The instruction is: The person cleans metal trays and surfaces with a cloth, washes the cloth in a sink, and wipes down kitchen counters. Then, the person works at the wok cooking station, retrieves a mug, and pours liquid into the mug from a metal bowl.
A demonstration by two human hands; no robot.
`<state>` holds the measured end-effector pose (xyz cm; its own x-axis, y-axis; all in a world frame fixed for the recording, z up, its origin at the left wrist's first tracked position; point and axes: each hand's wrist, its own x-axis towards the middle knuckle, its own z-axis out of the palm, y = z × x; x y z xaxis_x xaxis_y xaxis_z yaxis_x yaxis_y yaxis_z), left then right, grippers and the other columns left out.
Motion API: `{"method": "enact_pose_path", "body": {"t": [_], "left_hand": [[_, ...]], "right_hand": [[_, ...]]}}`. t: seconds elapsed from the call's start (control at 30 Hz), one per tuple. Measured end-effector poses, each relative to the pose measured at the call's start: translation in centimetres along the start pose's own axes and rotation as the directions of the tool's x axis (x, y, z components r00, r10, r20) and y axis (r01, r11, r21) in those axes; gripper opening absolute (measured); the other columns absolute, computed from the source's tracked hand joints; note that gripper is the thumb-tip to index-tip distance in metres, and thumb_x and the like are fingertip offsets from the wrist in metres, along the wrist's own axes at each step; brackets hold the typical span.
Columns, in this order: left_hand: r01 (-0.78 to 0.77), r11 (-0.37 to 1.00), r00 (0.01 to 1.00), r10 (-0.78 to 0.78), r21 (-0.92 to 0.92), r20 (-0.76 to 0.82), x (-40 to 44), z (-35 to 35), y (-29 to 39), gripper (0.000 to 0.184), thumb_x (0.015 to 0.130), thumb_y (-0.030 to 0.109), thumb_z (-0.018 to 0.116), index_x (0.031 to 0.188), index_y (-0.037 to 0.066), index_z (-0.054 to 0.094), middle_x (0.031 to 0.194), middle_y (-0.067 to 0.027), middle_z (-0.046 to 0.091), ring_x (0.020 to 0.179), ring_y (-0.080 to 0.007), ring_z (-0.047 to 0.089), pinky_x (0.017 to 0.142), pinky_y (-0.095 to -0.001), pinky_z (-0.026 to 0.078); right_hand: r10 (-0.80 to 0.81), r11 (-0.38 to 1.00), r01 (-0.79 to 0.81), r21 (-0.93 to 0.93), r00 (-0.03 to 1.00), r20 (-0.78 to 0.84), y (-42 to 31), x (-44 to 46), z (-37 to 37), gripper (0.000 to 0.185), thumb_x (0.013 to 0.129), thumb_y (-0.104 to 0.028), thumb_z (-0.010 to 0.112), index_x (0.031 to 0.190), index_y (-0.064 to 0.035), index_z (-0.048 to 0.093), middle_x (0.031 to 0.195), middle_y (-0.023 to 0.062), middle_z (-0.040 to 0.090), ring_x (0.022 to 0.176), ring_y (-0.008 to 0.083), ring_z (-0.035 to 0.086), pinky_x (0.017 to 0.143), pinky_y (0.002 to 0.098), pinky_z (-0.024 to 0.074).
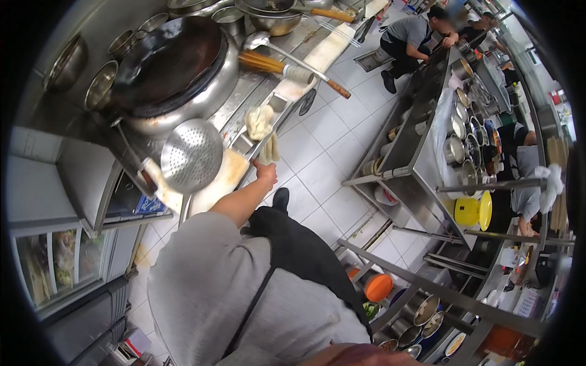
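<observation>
My left hand (265, 173) is at the front edge of the steel stove counter (249, 178), its fingers curled round the rim. Just beyond it a crumpled pale cloth (259, 122) lies by small metal bins, and part of a cloth hangs over the edge. To the left a perforated strainer (192, 157) rests beside a large dark wok (170, 64). A ladle (293, 61) with a wooden handle lies across the counter near a bamboo brush (268, 64). My right hand is out of view.
A steel worktable (421, 165) with several pots and a yellow bucket (473, 210) stands to the right, across a tiled floor (314, 195). One person (406, 46) leans over its far end; other people are behind it. Metal rails and an orange lid (378, 287) are at the lower right.
</observation>
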<state>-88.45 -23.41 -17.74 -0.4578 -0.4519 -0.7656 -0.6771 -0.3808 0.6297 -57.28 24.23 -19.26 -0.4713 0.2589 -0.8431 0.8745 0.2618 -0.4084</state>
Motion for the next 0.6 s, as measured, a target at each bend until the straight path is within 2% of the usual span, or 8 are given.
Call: {"method": "enact_pose_path", "body": {"t": [0.07,0.2,0.27,0.3,0.37,0.4,0.5,0.6], "left_hand": [[-0.110,0.994,0.994,0.109,0.017,0.029,2.9,1.5,0.2,0.059,0.087,0.025,0.062,0.139,0.014,0.036,0.111,-0.0135,0.057,0.089,-0.0258,0.060,0.072,-0.0438,0.053],[-0.007,0.986,0.976,-0.029,0.164,0.214,3.5,2.7,2.8,0.056,0.085,0.034,0.067,0.128,0.002,0.051,0.108,-0.0135,0.062,0.087,-0.0265,0.062,0.067,-0.0395,0.053],[-0.057,0.957,0.968,-0.017,0.284,0.249,0.8,2.9,4.3,0.054,0.086,0.037,0.067,0.120,-0.003,0.057,0.108,-0.0132,0.063,0.090,-0.0270,0.062,0.071,-0.0390,0.053],[-0.139,0.947,0.931,0.026,0.290,0.363,1.1,2.9,3.9,0.057,0.087,0.038,0.066,0.118,-0.008,0.056,0.106,-0.0142,0.064,0.094,-0.0265,0.063,0.078,-0.0387,0.051],[-0.159,0.972,0.918,0.081,0.175,0.387,0.6,3.3,3.0,0.053,0.089,0.037,0.064,0.115,-0.008,0.056,0.105,-0.0151,0.064,0.095,-0.0257,0.064,0.081,-0.0375,0.051],[-0.168,0.980,0.915,0.113,0.110,0.388,0.3,3.8,2.7,0.052,0.090,0.037,0.063,0.114,-0.009,0.057,0.105,-0.0155,0.064,0.095,-0.0253,0.064,0.082,-0.0369,0.051],[0.071,0.983,0.885,0.016,-0.168,0.466,-4.3,4.0,5.9,0.043,0.095,0.038,0.057,0.113,-0.001,0.058,0.107,-0.0118,0.064,0.098,-0.0225,0.063,0.084,-0.0395,0.052],[0.228,0.793,0.904,0.044,-0.564,0.426,-5.3,4.5,6.5,0.038,0.097,0.037,0.053,0.117,0.005,0.055,0.113,-0.0100,0.062,0.104,-0.0227,0.061,0.090,-0.0383,0.050]], "right_hand": [[-0.059,0.998,0.060,0.022,0.997,-0.041,-5.6,2.2,-1.3,0.032,0.090,-0.034,0.060,0.092,-0.0027,0.068,0.067,0.0081,0.063,0.057,0.0181,0.060,0.051,0.0350,0.0497],[-0.312,0.945,0.294,-0.147,0.942,-0.121,-20.2,7.8,-0.8,0.031,0.091,-0.033,0.061,0.091,-0.0035,0.068,0.067,0.0047,0.062,0.058,0.0140,0.059,0.048,0.0305,0.0492],[-0.621,0.692,0.602,-0.399,0.778,0.095,-28.7,9.4,0.1,0.034,0.091,-0.031,0.060,0.093,0.0007,0.070,0.074,0.0060,0.066,0.064,0.0127,0.061,0.052,0.0288,0.0482],[-0.588,0.703,0.606,-0.372,0.789,0.175,-34.4,7.0,1.9,0.031,0.090,-0.029,0.062,0.095,0.0004,0.071,0.074,0.0085,0.068,0.064,0.0177,0.063,0.058,0.0315,0.0487],[-0.683,0.363,0.757,-0.543,0.613,0.397,-43.8,2.7,5.5,0.029,0.088,-0.027,0.063,0.097,-0.0015,0.071,0.078,0.0133,0.069,0.069,0.0247,0.065,0.065,0.0361,0.0499],[-0.715,0.279,0.842,-0.461,0.503,0.486,-46.1,3.2,7.7,0.032,0.088,-0.035,0.062,0.097,-0.0057,0.072,0.082,0.0180,0.068,0.079,0.0320,0.067,0.070,0.0397,0.0502],[-0.621,0.228,0.946,-0.229,0.323,0.714,-51.8,0.6,14.4,0.028,0.086,-0.024,0.068,0.106,-0.0044,0.070,0.099,0.0144,0.071,0.086,0.0286,0.067,0.076,0.0350,0.0517],[-0.645,0.134,0.989,-0.068,0.139,0.752,-52.8,0.9,19.3,0.032,0.084,-0.027,0.068,0.109,-0.0062,0.068,0.101,0.0183,0.069,0.088,0.0295,0.067,0.078,0.0391,0.0515]]}}
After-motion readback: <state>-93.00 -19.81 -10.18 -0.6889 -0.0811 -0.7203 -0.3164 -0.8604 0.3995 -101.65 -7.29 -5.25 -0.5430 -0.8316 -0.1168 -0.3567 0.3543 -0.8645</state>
